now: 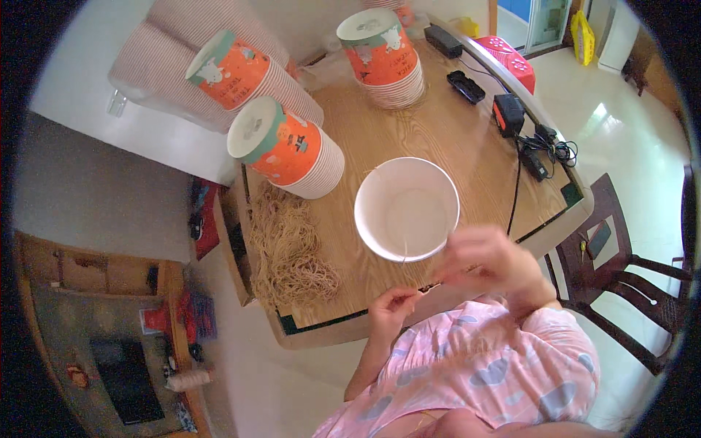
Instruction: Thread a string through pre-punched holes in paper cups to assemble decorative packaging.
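A white paper bucket [375,208] stands on the wooden table [482,175] before me, its mouth facing up. One thin pale strand [406,252] crosses its near rim. Below that rim, by the table's near edge, my left hand [394,306] pinches thumb and fingers together; what lies between them is too small to name. Just right of it, my right hand [485,259] hovers near the bucket's right side, its fingers smeared by motion. A loose heap of tan twine [292,255] lies left of the bucket.
Stacked orange and green paper buckets [292,150] stand behind the twine, with another stack [383,62] at the back. Black chargers and cables [537,150] line the right side. A dark wooden chair [613,248] stands right of the table.
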`<state>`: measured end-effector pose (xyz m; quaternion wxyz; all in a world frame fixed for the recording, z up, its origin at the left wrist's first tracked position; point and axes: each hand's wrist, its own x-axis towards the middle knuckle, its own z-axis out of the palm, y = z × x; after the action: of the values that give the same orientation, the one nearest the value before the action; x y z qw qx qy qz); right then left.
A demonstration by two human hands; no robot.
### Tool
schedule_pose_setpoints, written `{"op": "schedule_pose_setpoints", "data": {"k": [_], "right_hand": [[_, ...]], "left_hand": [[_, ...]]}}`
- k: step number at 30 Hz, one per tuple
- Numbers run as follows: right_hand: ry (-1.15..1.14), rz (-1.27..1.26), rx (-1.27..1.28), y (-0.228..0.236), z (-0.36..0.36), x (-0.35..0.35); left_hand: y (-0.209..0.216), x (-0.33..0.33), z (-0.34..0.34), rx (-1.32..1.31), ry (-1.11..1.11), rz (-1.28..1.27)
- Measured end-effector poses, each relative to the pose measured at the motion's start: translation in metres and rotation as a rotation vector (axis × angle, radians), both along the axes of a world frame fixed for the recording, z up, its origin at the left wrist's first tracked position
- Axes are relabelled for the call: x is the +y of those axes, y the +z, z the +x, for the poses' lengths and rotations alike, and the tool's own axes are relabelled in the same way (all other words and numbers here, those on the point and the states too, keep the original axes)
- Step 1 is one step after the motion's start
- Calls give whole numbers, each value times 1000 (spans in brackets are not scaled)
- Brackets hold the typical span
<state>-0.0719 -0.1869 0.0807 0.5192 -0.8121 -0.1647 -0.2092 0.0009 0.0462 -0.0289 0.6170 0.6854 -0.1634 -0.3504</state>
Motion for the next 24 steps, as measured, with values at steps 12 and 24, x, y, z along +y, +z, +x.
{"op": "schedule_pose_setpoints", "data": {"k": [12, 24], "right_hand": [[-165, 209, 443, -83, -25, 61], [-72, 1631, 312, -98, -25, 78]], "left_hand": [[27, -6, 0, -215, 90, -200], [40, -1, -16, -453, -44, 104]]}}
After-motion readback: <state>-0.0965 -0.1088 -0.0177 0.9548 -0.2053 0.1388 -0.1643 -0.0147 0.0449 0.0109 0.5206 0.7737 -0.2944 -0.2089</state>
